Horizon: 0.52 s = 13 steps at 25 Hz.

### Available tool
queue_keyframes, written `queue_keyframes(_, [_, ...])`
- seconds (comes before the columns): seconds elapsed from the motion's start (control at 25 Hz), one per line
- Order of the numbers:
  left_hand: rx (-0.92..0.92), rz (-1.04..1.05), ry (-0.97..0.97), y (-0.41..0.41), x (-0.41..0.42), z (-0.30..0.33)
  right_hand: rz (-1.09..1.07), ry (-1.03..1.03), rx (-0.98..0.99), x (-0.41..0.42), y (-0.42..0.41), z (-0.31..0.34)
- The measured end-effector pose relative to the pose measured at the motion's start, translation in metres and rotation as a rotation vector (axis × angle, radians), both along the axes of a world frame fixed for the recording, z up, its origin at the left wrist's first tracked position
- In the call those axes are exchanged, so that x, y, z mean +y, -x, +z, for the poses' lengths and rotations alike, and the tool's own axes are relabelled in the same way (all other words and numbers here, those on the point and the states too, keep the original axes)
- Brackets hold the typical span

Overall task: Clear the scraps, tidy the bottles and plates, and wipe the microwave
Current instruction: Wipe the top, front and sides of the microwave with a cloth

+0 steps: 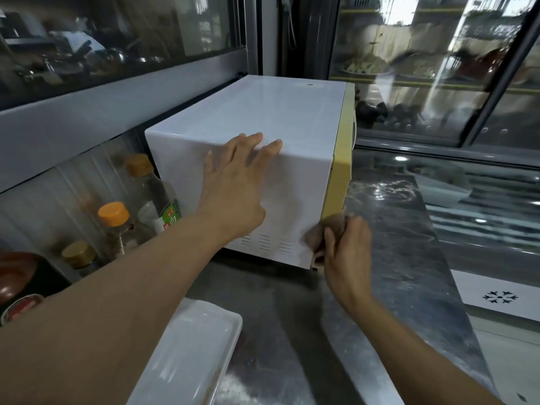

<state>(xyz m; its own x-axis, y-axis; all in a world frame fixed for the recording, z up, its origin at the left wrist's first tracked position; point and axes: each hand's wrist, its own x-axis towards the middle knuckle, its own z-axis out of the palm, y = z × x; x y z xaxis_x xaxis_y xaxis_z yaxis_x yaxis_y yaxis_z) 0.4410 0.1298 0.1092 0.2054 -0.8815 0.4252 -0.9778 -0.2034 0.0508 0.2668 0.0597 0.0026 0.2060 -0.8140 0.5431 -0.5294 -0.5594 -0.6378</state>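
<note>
I see the counter (394, 258), a dull steel top smeared with streaks, running from the near edge to the glass cabinets at the back. The microwave (248, 118) stands toward its back left, side panel facing me, yellow front turned to the right. I judge it heavy and rigid, with smooth, slippery painted walls; it will not flex, but it could slide if pushed hard, so steadying it flat on the side seems the right hold.

My left hand (233, 185) is spread open, palm pressed on that white side panel, fingers reaching over the top edge, gripping nothing. My right hand (344, 247) is pinched around a brownish cloth (324, 232) at the microwave's lower front corner, where white panel meets yellow trim. The cloth looks soft and limp, best bunched in the fingers as it is.

A white plate (187, 355), hard and probably breakable, lies at the counter's near edge. The bottles (117, 223), orange-capped and likely slick, stand along the counter's left edge beside the microwave.
</note>
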Motion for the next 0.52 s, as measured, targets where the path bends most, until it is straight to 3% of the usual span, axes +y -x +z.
queue_keyframes(0.2, [0.02,-0.004,0.025,0.002,-0.001,-0.004,-0.102,0.12,-0.138,-0.004,-0.01,0.067])
queue_keyframes(0.52, [0.011,0.022,0.156,0.006,-0.01,-0.02,0.057,-0.118,-0.194,-0.006,-0.006,-0.012])
